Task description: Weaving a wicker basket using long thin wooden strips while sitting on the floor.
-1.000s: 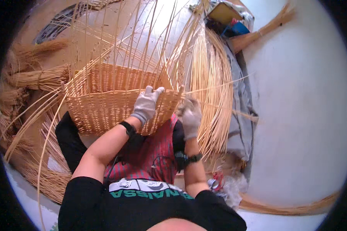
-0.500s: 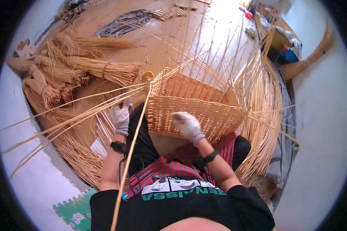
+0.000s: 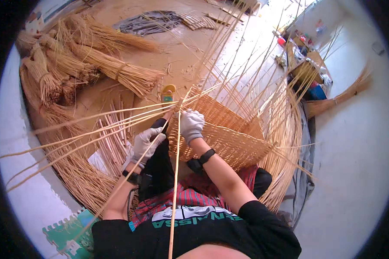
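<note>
An unfinished wicker basket (image 3: 231, 144) with woven sides rests in front of my lap, long loose rods standing up from its far edges. My right hand (image 3: 191, 125), in a pale work glove, is closed on its left corner, fingers curled at the rim where several rods meet. My left hand (image 3: 147, 146), also gloved, is closed around a thin willow rod (image 3: 119, 185) that slants from that corner to the lower left. Another long rod (image 3: 175, 185) runs from the corner toward my chest. More rods (image 3: 90, 131) fan out leftward. The right fingertips are partly hidden.
Tied willow bundles (image 3: 116, 71) lie at the far left, with loose rods (image 3: 88, 172) below them. A thick spread of rods (image 3: 285, 134) lies right of the basket. A yellow roll (image 3: 168, 91) sits behind the corner. A green foam mat (image 3: 69, 231) is at lower left.
My right hand has moved left and up from the basket's front wall to its left corner. My left hand has come down slightly and closed on a rod. The view has shifted a little.
</note>
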Demonstrator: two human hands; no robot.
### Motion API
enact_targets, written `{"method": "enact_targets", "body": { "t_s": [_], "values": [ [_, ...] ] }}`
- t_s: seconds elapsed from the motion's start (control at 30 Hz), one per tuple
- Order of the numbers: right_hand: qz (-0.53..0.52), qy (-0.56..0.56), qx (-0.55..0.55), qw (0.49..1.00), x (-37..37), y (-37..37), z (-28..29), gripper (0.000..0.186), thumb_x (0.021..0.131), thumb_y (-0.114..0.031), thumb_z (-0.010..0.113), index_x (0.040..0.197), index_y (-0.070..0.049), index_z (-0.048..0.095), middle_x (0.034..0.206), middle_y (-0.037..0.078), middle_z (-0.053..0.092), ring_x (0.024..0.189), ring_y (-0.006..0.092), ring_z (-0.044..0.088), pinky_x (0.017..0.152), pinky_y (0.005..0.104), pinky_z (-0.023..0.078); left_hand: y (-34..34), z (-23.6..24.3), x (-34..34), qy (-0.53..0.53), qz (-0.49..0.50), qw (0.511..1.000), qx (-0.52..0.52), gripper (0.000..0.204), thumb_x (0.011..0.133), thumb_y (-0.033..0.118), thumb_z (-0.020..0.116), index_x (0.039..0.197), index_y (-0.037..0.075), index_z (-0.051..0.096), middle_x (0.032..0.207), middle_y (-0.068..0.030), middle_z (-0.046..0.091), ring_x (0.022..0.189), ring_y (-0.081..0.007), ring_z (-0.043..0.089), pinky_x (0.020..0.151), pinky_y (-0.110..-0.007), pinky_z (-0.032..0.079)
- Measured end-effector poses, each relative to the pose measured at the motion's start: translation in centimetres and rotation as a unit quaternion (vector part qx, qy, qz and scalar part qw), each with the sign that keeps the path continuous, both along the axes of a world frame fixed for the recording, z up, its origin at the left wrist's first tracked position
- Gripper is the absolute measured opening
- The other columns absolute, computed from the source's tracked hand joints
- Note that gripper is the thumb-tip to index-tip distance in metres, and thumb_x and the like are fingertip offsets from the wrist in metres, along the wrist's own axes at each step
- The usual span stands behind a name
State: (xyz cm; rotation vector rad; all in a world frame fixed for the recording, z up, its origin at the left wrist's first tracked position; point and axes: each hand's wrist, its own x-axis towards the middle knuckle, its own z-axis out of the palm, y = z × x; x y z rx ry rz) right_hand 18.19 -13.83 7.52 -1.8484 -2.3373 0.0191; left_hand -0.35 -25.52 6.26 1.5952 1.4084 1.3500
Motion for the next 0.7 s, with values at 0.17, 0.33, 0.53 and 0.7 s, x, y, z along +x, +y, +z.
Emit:
{"method": "enact_targets", "body": {
  "t_s": [0.17, 0.33, 0.53, 0.7],
  "values": [
    [0.067, 0.098, 0.033, 0.992, -1.1, -7.4, 6.2, 0.023, 0.085, -0.021, 0.061, 0.105, -0.01, 0.065, 0.105, 0.012, 0.064, 0.098, 0.032, 0.062, 0.081, 0.0464, 0.049, 1.3, -1.5, -1.5, -0.227, -0.077, 0.961, -0.14, 0.032, 0.085, 0.013, 0.079, 0.112, -0.002, 0.071, 0.105, -0.009, 0.073, 0.096, -0.016, 0.068, 0.086, -0.029, 0.054],
    [0.506, 0.314, -0.059, 0.801, -3.6, -11.7, 7.3, 0.026, 0.08, -0.031, 0.07, 0.099, -0.014, 0.068, 0.092, 0.008, 0.068, 0.098, 0.0325, 0.063, 0.088, 0.0441, 0.049, 3.7, 2.5, -2.7, 0.056, -0.204, 0.965, -0.158, 0.047, 0.088, -0.001, 0.067, 0.133, -0.004, 0.055, 0.122, -0.0115, 0.067, 0.114, -0.0182, 0.062, 0.104, -0.032, 0.047],
    [0.446, 0.246, -0.037, 0.86, 0.6, -13.3, 7.0, 0.025, 0.077, -0.038, 0.069, 0.074, -0.013, 0.062, 0.07, 0.008, 0.06, 0.075, 0.0307, 0.062, 0.075, 0.0437, 0.048, 6.6, 7.0, 3.4, -0.039, -0.189, 0.98, -0.038, 0.062, 0.089, 0.001, 0.065, 0.146, 0.008, 0.042, 0.1, -0.0035, 0.058, 0.095, -0.0125, 0.055, 0.081, -0.024, 0.047],
    [0.068, 0.685, 0.046, 0.724, 10.7, -6.6, 3.1, 0.034, 0.1, -0.038, 0.049, 0.084, -0.009, 0.059, 0.065, 0.003, 0.051, 0.058, 0.0169, 0.052, 0.064, 0.0353, 0.052, 9.2, 5.4, 2.8, -0.28, -0.009, 0.96, -0.026, 0.033, 0.105, 0.019, 0.051, 0.136, 0.006, 0.051, 0.066, 0.0061, 0.043, 0.059, -0.0058, 0.044, 0.061, -0.024, 0.044]
  ]
}}
